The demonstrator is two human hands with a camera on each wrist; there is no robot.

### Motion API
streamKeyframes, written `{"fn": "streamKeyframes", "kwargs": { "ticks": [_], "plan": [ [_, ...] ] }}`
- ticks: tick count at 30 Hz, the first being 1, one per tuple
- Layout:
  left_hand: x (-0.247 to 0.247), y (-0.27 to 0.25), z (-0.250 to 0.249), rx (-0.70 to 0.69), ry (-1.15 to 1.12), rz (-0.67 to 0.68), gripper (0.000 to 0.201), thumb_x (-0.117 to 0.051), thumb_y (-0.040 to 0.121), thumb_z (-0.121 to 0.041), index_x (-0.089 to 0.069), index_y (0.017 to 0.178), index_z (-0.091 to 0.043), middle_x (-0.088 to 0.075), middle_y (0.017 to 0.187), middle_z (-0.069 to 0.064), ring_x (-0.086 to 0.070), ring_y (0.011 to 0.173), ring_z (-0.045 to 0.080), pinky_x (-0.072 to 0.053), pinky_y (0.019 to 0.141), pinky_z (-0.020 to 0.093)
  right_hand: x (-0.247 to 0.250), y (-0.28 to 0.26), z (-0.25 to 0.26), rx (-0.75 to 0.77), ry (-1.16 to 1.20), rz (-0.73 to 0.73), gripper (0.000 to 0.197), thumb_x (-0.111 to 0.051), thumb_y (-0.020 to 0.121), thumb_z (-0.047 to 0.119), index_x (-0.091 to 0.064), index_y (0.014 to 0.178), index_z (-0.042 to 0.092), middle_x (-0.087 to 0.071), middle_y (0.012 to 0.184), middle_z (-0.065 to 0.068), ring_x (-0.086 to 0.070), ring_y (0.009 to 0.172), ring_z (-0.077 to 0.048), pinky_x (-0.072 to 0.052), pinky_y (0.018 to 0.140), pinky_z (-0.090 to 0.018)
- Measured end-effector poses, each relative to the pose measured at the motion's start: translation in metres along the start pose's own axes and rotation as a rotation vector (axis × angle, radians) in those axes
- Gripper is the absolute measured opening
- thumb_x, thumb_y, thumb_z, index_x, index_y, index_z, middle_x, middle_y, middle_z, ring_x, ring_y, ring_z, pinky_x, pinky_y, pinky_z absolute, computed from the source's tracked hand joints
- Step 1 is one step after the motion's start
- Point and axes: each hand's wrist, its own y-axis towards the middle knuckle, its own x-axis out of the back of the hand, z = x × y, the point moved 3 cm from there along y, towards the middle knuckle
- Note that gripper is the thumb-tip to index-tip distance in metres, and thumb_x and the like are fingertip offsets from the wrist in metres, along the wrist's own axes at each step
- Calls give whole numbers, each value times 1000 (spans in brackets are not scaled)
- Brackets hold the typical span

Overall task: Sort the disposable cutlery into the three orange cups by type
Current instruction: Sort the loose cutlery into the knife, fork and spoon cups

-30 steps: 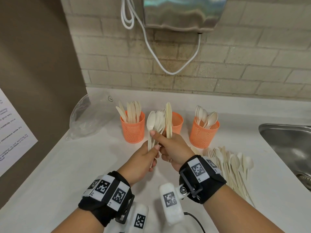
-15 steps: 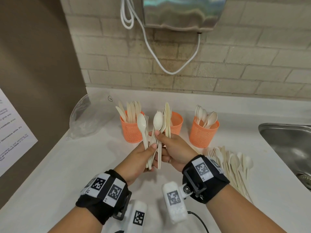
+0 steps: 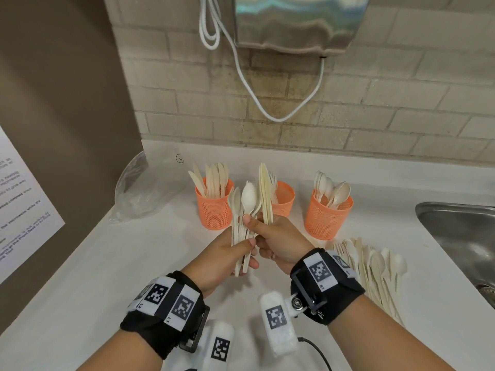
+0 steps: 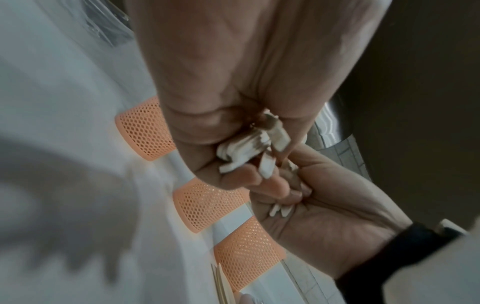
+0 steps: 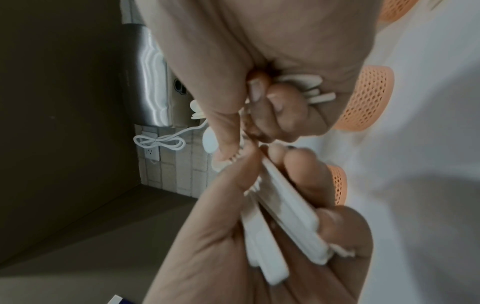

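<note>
Both hands meet above the counter in front of the three orange mesh cups. My left hand [image 3: 241, 250] grips a bundle of cream spoons and forks [image 3: 237, 223] by the handles. My right hand [image 3: 257, 228] holds upright knives [image 3: 265, 194], and its thumb presses on a spoon [image 3: 247, 199] between the hands. The left cup [image 3: 213, 210] holds knives, the middle cup [image 3: 285, 200] holds forks and is partly hidden by the knives, and the right cup [image 3: 328, 220] holds spoons. The left wrist view shows handle ends [image 4: 249, 150] sticking out of my fist.
A loose pile of mixed cutlery [image 3: 375, 269] lies on the white counter [image 3: 134, 263] to my right. A steel sink [image 3: 460, 236] is at the far right. A crumpled clear plastic bag [image 3: 144, 188] sits at the back left by the brown wall. A metal dispenser [image 3: 297, 20] with a white cable hangs above.
The left hand drew a spoon off to the left, then closed back against the right hand. The right thumb now presses the spoon that stands between the hands.
</note>
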Motion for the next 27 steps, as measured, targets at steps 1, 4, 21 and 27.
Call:
{"fn": "streamKeyframes", "kwargs": {
  "ticks": [1, 4, 21, 27],
  "plan": [
    [1, -1, 0, 11, -17, -10, 20, -44, 101, -21, -55, 116, -26, -63, 77, -5, -62, 68, 9, -46, 59, 22, -2, 0, 0, -3, -23, 35, 24, -61, 91, 29, -61, 75, 11, -49, 52, -2, -40, 41, -9, -29, 41, -18],
    [6, -4, 1, 61, -106, -55, 22, -41, 100, -33, -58, 113, -28, -66, 75, -4, -64, 66, 10, -49, 63, 24, -5, 3, 0, -30, -19, 123, 22, -55, 95, 29, -61, 88, 9, -52, 53, -2, -42, 43, -10, -30, 42, -17],
    [80, -9, 18, 54, -74, -407, 31, -42, 100, -33, -47, 114, -6, -42, 70, -2, -35, 48, 5, -33, 48, 19, -24, 56, 32, 270, -420, -216, 33, -39, 100, 24, -45, 68, 15, -44, 61, 4, -44, 59, -13, -36, 65, -32],
    [110, -13, 14, 76, -66, -432, 25, -41, 100, -37, -49, 105, -14, -43, 70, -3, -34, 50, 6, -32, 50, 20, -49, 117, 68, 358, -638, -227, 40, -46, 98, 38, -61, 85, 4, -65, 74, -12, -65, 74, -32, -54, 78, -48]
  ]
}}
